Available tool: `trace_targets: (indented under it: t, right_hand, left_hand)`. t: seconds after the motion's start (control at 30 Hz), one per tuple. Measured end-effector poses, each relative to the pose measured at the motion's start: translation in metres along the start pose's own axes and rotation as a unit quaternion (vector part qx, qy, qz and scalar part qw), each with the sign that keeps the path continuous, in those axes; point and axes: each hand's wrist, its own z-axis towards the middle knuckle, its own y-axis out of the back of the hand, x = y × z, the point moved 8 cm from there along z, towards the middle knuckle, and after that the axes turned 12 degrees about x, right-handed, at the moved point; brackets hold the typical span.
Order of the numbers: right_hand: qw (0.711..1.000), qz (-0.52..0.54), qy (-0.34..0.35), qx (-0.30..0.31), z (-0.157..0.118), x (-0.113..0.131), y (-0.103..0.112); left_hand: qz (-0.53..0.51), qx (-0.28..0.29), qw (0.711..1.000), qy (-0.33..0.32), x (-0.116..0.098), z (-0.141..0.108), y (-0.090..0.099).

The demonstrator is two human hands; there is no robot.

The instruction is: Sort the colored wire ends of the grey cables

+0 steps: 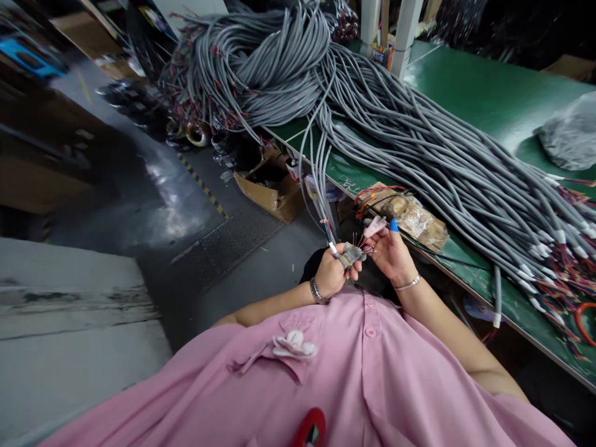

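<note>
My left hand (336, 268), its fingers in grey knitted covers, is closed around the stripped end of a grey cable. Thin coloured wires (359, 243) fan out from its fingertips toward the right. My right hand (392, 256) is beside it, palm partly turned up, with a pale pink cover on one finger and a blue cap on another. Its fingers are bent in at the wire ends and seem to pinch them; the exact contact is too small to see. Several grey cables (320, 167) hang over the table edge down to my left hand, wires showing near a white sleeve.
A large bundle of grey cables (419, 130) lies across the green table (459, 77). A taped cardboard piece (419, 225) sits at the edge near my right hand. An open carton (265, 195) stands on the floor. A clear plastic bag (572, 131) is at right.
</note>
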Motion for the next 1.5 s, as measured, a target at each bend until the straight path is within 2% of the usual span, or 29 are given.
trace_targets:
  t: [0.13,0.23,0.33,0.4,0.6,0.73,0.97,1.13,1.27,1.4,1.5]
  right_hand:
    - [0.999,-0.036,0.029,-0.026,-0.001,0.007,0.003]
    - [0.992,-0.104,0.052,-0.052,-0.003,0.012,0.007]
    - [0.963,-0.228,0.103,-0.098,-0.008,0.022,0.013]
    - [0.951,-0.267,0.115,-0.105,-0.008,0.024,0.014]
    - [0.992,-0.111,0.053,-0.041,0.006,0.006,0.008]
    - [0.993,-0.064,0.073,-0.069,0.008,0.007,0.007]
    - [0.99,-0.064,0.093,-0.083,0.008,0.008,0.007]
    - [0.997,-0.023,0.042,-0.054,0.006,0.0,0.006]
    - [0.999,-0.043,-0.013,-0.028,0.001,-0.004,0.008]
    - [0.985,-0.127,-0.11,0.025,-0.01,-0.007,0.01]
    - [0.954,-0.243,-0.162,0.071,-0.021,-0.002,0.005]
  left_hand:
    - [0.016,-0.02,1.0,-0.017,-0.003,-0.001,0.002]
    - [0.019,-0.03,0.999,-0.031,-0.007,0.001,0.001]
    - [0.011,-0.032,0.999,-0.028,-0.008,0.003,0.0]
    - [0.004,-0.032,0.999,-0.022,-0.006,0.005,0.0]
    - [-0.019,-0.029,0.999,-0.027,-0.002,0.009,0.002]
    - [-0.024,-0.019,0.999,-0.034,0.001,0.011,0.002]
    - [-0.004,-0.025,1.0,-0.014,0.004,0.01,0.004]
    - [-0.01,-0.019,1.0,-0.013,0.003,0.007,0.003]
    - [0.0,-0.026,1.0,0.003,0.006,0.001,0.008]
    - [0.048,-0.015,0.999,0.017,0.008,-0.006,0.012]
    - [0.112,0.024,0.993,0.035,0.007,-0.009,0.008]
